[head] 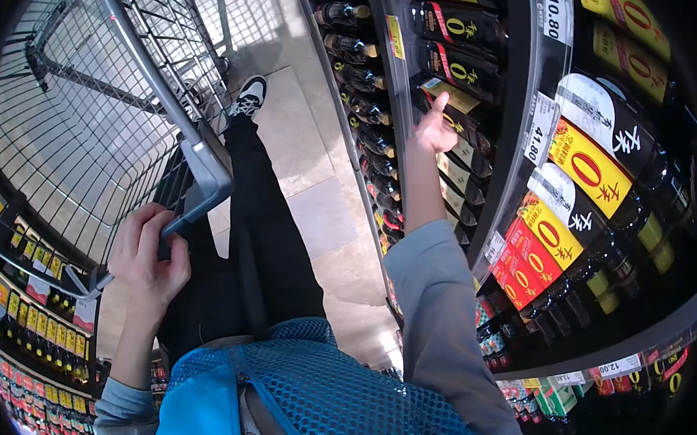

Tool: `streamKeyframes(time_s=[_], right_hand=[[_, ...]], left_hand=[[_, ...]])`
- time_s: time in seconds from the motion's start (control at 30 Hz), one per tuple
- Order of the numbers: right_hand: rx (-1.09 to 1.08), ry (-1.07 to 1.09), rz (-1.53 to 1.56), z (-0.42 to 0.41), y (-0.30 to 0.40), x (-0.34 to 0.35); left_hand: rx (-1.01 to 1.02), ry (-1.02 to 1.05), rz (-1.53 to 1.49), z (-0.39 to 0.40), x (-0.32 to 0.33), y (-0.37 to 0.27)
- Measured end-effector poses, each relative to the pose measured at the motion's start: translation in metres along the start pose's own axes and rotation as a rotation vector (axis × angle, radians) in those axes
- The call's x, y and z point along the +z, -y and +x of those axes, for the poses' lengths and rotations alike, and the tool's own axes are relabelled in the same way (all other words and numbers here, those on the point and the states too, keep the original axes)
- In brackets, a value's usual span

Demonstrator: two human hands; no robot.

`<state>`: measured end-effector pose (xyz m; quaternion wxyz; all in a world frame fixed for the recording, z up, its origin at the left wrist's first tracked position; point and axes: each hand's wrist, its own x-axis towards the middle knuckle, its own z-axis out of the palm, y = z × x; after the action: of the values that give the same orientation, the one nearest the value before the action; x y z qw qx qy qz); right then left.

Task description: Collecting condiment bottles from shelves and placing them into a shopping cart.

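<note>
My left hand (pixel 148 256) is closed around the handle bar (pixel 199 213) of a metal shopping cart (pixel 98 144), at the left. The part of the cart's wire basket in view holds no goods. My right hand (pixel 435 128) reaches out to the shelf at the right, in front of a row of dark bottles (pixel 459 70) with labels. Its index finger is stretched out and the palm looks empty. Whether a fingertip touches a bottle, I cannot tell.
Shelf edges with price tags (pixel 541 130) curve along the right, with bottles in yellow and red label sleeves (pixel 593 167) behind them. Smaller bottles (pixel 371 104) line a lower shelf. More stocked shelves (pixel 40 318) stand at the far left. Pale floor tiles (pixel 321 213) lie between.
</note>
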<state>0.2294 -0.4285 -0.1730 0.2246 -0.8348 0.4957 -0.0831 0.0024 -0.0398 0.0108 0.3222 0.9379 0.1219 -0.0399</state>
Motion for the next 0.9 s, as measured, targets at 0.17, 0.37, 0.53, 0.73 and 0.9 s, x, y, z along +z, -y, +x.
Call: streamKeyframes(time_s=[0.17, 0.37, 0.53, 0.73, 0.9], right_hand=[[-0.096, -0.142, 0.535, 0.061, -0.045, 0.011], [-0.133, -0.239, 0.105, 0.013, -0.004, -0.006], [0.202, -0.182, 0.137, -0.011, 0.035, -0.013], [0.405, 0.047, 0.405, -0.003, 0.053, -0.012], [0.318, 0.207, 0.407, 0.017, 0.043, -0.012]], left_hand=[[0.002, -0.021, -0.028, 0.002, 0.008, 0.0], [0.008, -0.05, 0.03, -0.001, 0.006, -0.001], [-0.003, -0.046, 0.019, 0.0, 0.006, -0.001], [-0.02, -0.05, 0.008, 0.002, 0.005, -0.003], [-0.018, -0.056, 0.008, 0.0, 0.006, 0.0]])
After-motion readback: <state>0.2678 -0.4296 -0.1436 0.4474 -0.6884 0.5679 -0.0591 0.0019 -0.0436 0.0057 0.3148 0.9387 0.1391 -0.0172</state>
